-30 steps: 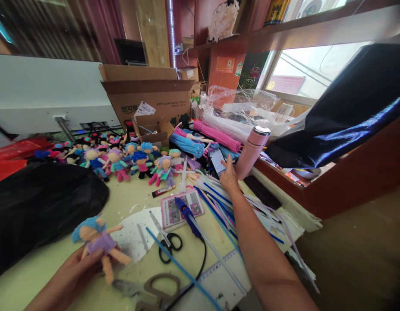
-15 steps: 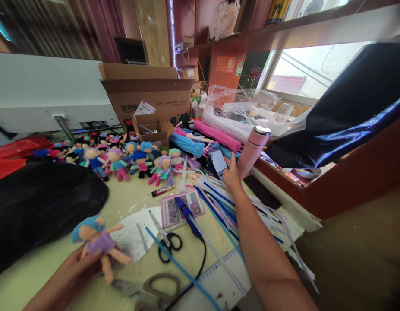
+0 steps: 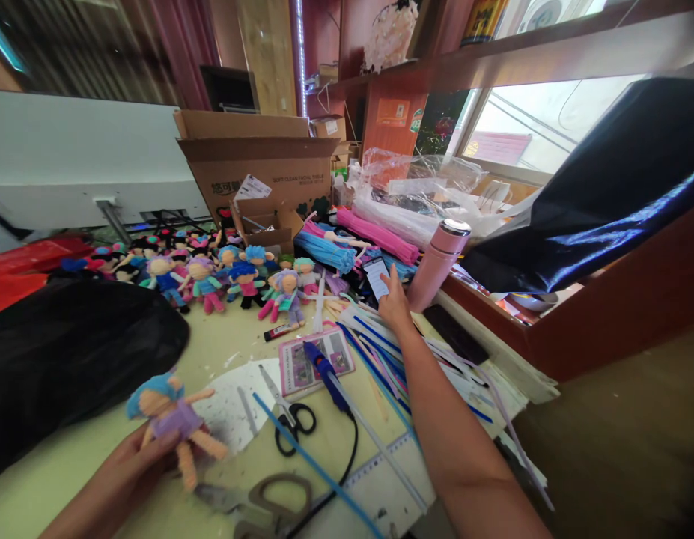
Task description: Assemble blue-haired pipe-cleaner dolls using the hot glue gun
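My left hand (image 3: 147, 460) is closed around the lower body of a small doll (image 3: 175, 419) with blue hair, a purple top and peach limbs. The doll is tilted, just above the table at the lower left. Farther off, my right hand (image 3: 396, 303) reaches to a smartphone (image 3: 374, 277) propped against bundles of pipe cleaners. A finger lies over the right part of its lit screen, and the others are partly hidden. Black-handled scissors (image 3: 293, 419), a blue glue gun (image 3: 327, 374) and a larger pair of scissors (image 3: 279, 498) lie between my hands.
A pink thermos (image 3: 439, 266) stands right beside my right hand. Several finished dolls (image 3: 245, 281) crowd the back left, before a cardboard box (image 3: 268, 165). Loose pipe cleaners (image 3: 380, 359) cover the right side. A black bag (image 3: 82, 352) lies at left.
My right hand has shifted slightly left, with its fingers now over the phone's screen. My left hand and the doll stay nearly still.
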{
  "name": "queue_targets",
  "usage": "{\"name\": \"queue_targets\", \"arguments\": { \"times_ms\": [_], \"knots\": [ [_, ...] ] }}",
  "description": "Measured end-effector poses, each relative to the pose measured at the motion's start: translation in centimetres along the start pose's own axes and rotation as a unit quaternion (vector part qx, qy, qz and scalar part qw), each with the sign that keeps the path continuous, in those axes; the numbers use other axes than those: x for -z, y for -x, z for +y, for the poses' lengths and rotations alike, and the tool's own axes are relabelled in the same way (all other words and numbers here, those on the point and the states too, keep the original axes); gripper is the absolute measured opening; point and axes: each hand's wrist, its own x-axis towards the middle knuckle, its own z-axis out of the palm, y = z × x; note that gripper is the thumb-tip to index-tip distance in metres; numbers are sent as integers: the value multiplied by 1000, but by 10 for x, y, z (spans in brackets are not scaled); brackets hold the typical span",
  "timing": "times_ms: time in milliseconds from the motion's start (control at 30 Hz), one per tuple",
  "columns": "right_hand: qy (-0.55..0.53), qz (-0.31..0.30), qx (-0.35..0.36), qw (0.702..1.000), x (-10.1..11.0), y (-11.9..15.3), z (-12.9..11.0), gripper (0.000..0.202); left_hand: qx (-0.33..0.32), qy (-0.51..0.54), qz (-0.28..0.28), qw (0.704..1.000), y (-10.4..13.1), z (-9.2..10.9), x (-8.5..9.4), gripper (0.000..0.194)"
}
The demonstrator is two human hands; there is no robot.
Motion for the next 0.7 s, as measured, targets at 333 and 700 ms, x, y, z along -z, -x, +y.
{"name": "queue_targets", "arguments": {
  "times_ms": [333, 700],
  "knots": [
    [-18, 35, -17, 999, 13, -2, 6, 87, -24, -3, 17, 1000, 5, 4, -7, 97],
    [33, 49, -22, 998, 14, 3, 11, 87, -17, -24, -1, 1000, 4, 4, -3, 97]
  ]
}}
